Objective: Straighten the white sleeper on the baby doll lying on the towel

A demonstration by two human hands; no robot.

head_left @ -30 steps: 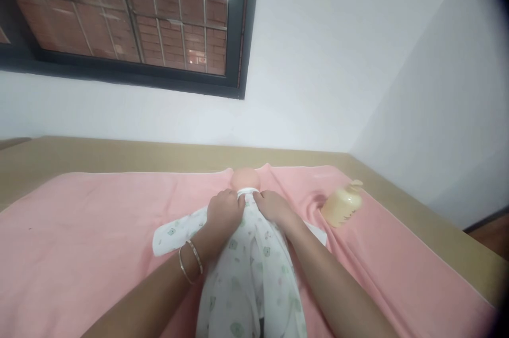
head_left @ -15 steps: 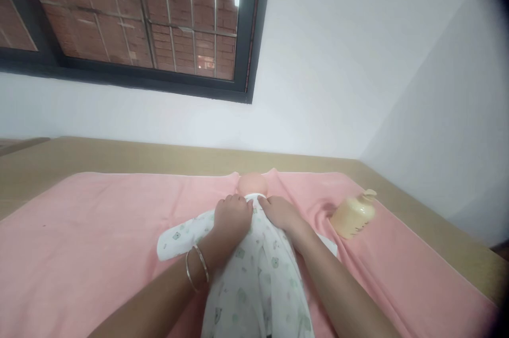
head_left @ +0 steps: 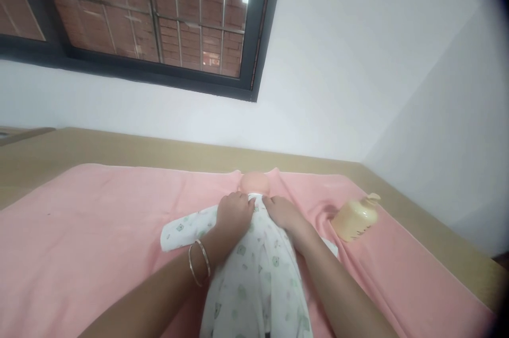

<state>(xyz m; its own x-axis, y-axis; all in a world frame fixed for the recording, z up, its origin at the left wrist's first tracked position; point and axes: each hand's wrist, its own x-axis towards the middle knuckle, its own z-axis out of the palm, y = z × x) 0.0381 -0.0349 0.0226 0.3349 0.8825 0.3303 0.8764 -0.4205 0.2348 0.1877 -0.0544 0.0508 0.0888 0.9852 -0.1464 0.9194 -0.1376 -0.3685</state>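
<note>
A white baby garment (head_left: 254, 274) with small green and grey prints lies spread lengthwise, one sleeve stretching left and part of the other showing at the right. Just above its neckline a doll's smooth round head (head_left: 255, 183) shows; the rest of the doll is hidden. My left hand (head_left: 234, 213), with bangles on the wrist, is closed on the cloth left of the neckline. On the opposite side my right hand (head_left: 284, 216) pinches the neckline cloth between thumb and fingers. The hands are a small gap apart.
A pink blanket (head_left: 99, 232) covers most of the wooden surface (head_left: 167, 152). To the right a yellow bottle-like object (head_left: 355, 219) lies on the blanket. Behind stand a white wall (head_left: 318, 89) and a dark-framed window (head_left: 254, 52) with bars.
The view has tilted and shifted slightly. Both hands keep their places on the garment near the neckline, with hardly any movement.
</note>
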